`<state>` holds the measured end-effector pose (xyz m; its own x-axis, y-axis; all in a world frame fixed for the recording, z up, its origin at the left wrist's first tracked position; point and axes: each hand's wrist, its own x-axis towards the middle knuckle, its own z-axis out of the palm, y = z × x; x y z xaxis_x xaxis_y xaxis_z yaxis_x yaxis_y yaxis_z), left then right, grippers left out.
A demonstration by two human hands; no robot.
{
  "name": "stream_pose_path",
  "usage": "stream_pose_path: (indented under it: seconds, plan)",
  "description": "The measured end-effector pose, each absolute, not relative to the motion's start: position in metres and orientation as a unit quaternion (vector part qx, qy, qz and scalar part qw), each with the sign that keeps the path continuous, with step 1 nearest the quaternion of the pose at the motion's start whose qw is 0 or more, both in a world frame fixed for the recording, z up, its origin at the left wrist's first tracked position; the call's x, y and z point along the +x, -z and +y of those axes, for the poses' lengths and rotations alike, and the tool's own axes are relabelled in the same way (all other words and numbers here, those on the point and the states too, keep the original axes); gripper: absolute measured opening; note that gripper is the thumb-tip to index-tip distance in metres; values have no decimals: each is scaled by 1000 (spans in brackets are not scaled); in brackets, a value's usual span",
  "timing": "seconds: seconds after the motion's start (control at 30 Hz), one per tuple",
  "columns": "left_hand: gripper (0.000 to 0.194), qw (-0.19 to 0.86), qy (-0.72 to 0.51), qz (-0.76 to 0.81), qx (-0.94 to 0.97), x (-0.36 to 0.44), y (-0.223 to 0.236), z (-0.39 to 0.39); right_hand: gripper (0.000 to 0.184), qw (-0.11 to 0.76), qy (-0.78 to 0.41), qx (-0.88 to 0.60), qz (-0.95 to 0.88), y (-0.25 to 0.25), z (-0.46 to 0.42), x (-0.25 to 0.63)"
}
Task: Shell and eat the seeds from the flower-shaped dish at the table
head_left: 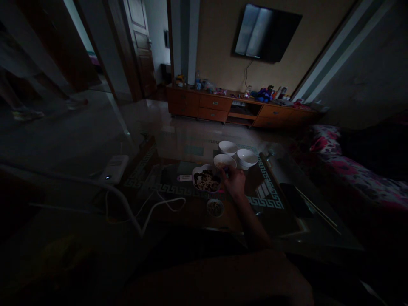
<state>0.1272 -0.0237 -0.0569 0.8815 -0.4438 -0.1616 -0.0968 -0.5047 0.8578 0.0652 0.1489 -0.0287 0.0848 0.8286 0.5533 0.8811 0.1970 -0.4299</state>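
Observation:
The scene is very dim. My right hand (235,182) reaches over the glass table (191,221) with its fingers closed in a pinch. The fingertips are at the near rim of a white bowl (219,160) with some pale bits in it; what they hold is too dark to make out. Just left of the hand sits a pale container (194,183) filled with dark and light pieces, a small labelled tab at its left side. Nearer me stands a small bowl (215,208) of mixed bits. My left hand is out of view.
Two more white bowls, a left one (227,147) and a right one (247,158), stand behind. A white device (115,169) and a white cable (149,216) lie left, chopsticks (318,210) right. Beyond are a cabinet (215,103), a television (267,34) and a person's legs (41,80).

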Motion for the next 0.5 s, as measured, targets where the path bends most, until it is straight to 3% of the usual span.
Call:
stream_pose_path:
  seconds: [0.17, 0.5]
  plan:
    - [7, 498, 226, -207, 811, 140, 57, -18, 28, 391, 42, -588, -706, 28, 148, 62]
    - [20, 452, 201, -142, 858, 129, 51, -26, 53, 558, 22, -645, -521, 21, 150, 89]
